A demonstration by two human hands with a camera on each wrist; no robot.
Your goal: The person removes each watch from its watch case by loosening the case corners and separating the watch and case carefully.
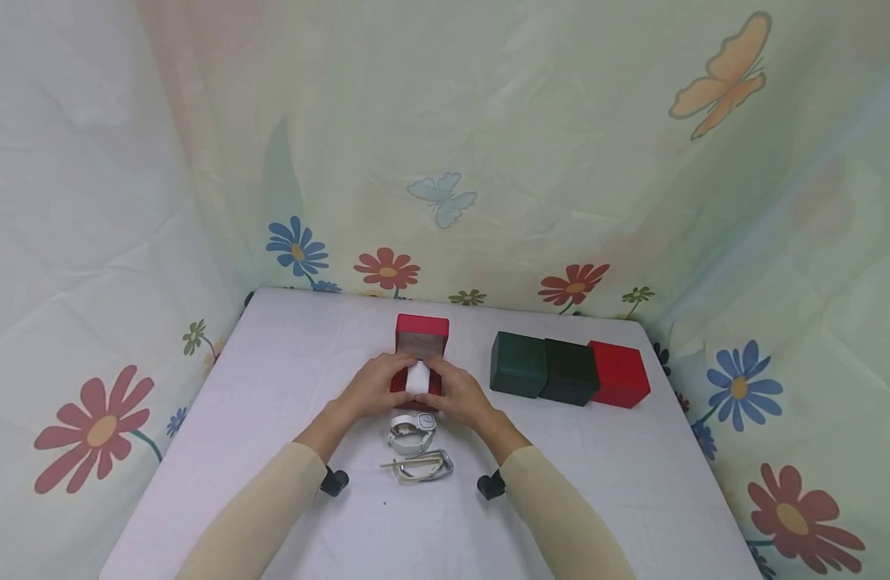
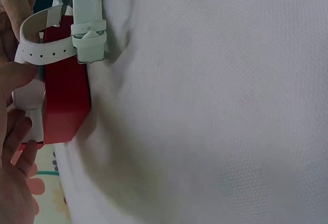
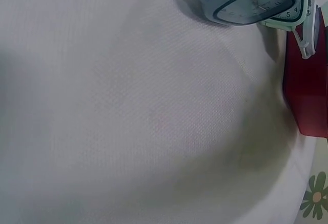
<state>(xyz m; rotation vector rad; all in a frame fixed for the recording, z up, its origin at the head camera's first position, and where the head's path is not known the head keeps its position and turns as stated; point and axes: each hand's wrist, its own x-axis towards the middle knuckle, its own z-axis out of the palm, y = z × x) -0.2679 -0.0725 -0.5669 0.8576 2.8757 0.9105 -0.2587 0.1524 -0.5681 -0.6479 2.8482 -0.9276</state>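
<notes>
Both hands are over an open red watch box point(image 1: 423, 325), its lid standing up at the back. Between them sits a white cushion point(image 1: 418, 377) in the box. My left hand point(image 1: 372, 388) holds the cushion from the left, thumb at its near end and fingers toward its far end. From the other side my right hand point(image 1: 457, 393) grips it the same way. In the left wrist view, fingertips lie against the pale cushion point(image 2: 29, 93). Just in front of the box stands a white watch point(image 1: 424, 420), with a mint-green watch point(image 1: 408, 443) close behind its near side.
Nearer to me lies a grey-blue watch point(image 1: 445, 463) with a pale strap. To the right stand a green box point(image 1: 519, 366), a darker green box point(image 1: 571, 372) and a closed red box point(image 1: 621, 374) in a touching row. Beyond the table's back edge hangs a flowered curtain point(image 1: 488, 217).
</notes>
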